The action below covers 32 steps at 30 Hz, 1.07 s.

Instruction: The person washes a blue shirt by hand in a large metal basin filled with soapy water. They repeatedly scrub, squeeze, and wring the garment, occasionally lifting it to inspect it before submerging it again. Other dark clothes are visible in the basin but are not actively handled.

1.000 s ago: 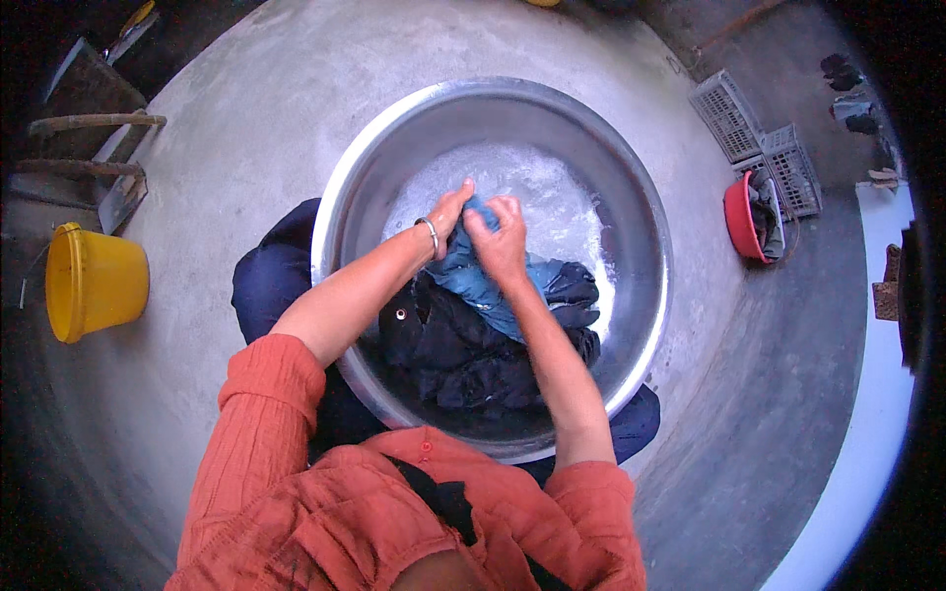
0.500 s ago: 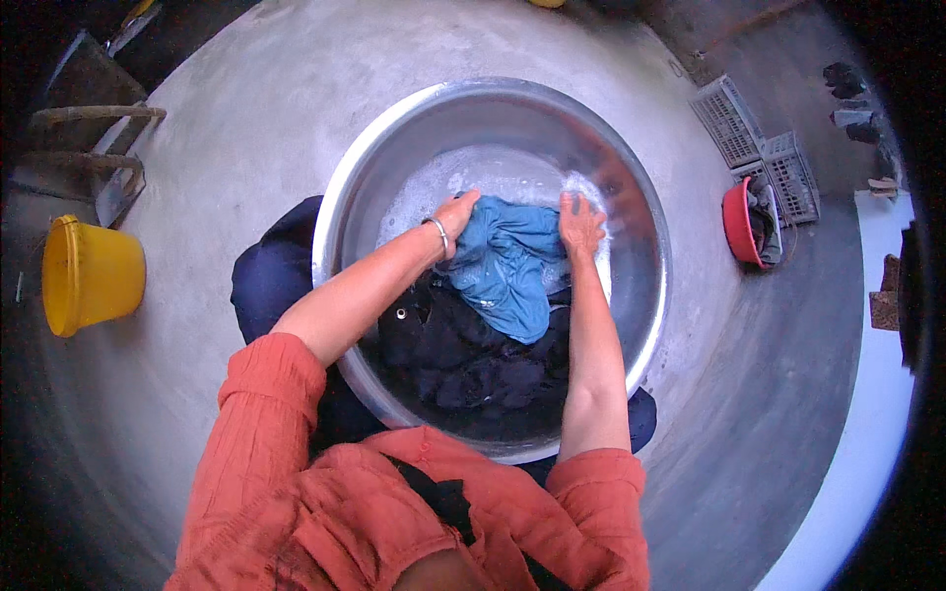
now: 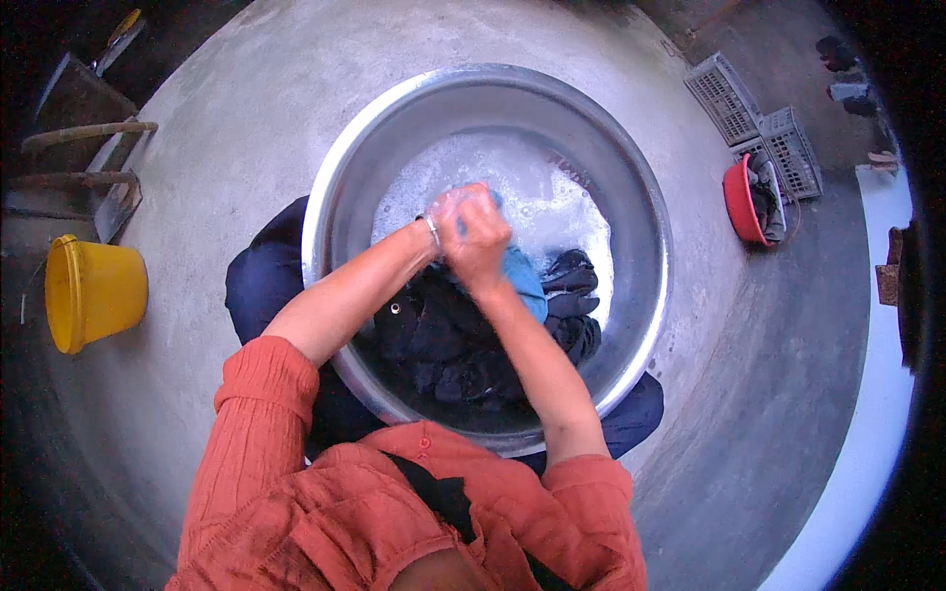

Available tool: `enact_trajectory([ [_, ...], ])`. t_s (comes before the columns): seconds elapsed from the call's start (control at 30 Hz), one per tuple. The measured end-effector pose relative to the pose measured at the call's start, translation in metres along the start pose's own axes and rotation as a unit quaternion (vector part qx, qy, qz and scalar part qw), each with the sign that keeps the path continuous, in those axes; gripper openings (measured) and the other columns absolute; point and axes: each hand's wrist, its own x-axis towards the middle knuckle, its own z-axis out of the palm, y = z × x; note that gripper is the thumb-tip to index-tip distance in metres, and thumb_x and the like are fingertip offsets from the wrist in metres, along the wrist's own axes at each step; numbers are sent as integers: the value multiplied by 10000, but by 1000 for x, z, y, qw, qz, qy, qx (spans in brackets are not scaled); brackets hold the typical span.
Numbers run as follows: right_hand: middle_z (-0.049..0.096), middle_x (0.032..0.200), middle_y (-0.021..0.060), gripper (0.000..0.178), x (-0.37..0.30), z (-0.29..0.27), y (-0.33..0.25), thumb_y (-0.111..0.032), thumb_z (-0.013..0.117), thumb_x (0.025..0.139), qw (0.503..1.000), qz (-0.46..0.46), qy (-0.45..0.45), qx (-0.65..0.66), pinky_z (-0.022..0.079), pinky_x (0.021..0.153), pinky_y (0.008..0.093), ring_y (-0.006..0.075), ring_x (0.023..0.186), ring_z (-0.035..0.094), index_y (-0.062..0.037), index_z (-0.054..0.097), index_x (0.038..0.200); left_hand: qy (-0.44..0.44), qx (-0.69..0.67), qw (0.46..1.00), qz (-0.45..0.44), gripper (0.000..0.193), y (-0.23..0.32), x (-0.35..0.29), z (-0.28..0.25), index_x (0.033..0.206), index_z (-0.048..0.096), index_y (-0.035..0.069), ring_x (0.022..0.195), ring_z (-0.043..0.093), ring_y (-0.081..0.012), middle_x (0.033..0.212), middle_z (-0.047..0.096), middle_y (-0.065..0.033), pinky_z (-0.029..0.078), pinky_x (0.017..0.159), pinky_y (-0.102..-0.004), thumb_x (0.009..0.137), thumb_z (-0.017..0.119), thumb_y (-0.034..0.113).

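Note:
A wide metal basin [image 3: 631, 187] holds soapy water [image 3: 537, 212]. Inside it, a wet blue cloth [image 3: 527, 284] shows below and beside my hands, largely covered by them. My left hand [image 3: 449, 205], with a bracelet at the wrist, is closed on the cloth and somewhat blurred. Against it, my right hand [image 3: 480, 244] is clenched round the same cloth, its forearm slanting up from the lower right. Dark wet clothes [image 3: 443, 350] lie bunched in the near half of the basin, under my forearms.
A yellow bucket [image 3: 113, 291] lies at the left on the concrete floor [image 3: 246, 128], below a wooden chair [image 3: 89, 148]. To the right are grey plastic crates [image 3: 724, 98] and a red tub [image 3: 741, 202] with cloth in it. My knees flank the basin.
My right hand has moved left to meet my left hand. The blue cloth, spread between them before, is now bunched in both fists. More dark clothing shows at the right.

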Motion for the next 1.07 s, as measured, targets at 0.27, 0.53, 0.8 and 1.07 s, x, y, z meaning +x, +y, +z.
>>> enact_trajectory([
  [0.27,404,1232,220,524,13,-55,137,-556,392,825,828,437,-222,-272,384,857,468,378,1057,461,-173,514,1161,141,49,988,42,451,-16,32,-15,998,573,20,853,585,-235,976,614,-106,465,800,-409,823,490,427],
  [0.53,527,1103,221,463,-33,-4,119,-343,592,786,923,339,-178,24,390,889,372,343,1012,508,56,569,1021,29,-67,997,18,502,-6,9,-7,978,564,91,861,592,-212,970,611,-76,477,799,-404,849,408,551],
  [0.8,551,716,126,142,-5,5,-7,-148,637,729,1000,9,3,-10,445,557,365,295,660,571,-37,570,672,-362,-255,897,-8,351,-33,45,-52,829,568,89,747,556,-184,846,584,-67,461,662,-323,838,497,433],
  [1.07,574,1007,188,507,-1,-45,169,-509,467,800,857,420,-217,-207,411,774,488,339,938,549,-69,610,1009,128,40,990,46,405,-25,54,-27,984,579,41,770,596,-239,907,621,-107,482,762,-414,838,494,409],
])
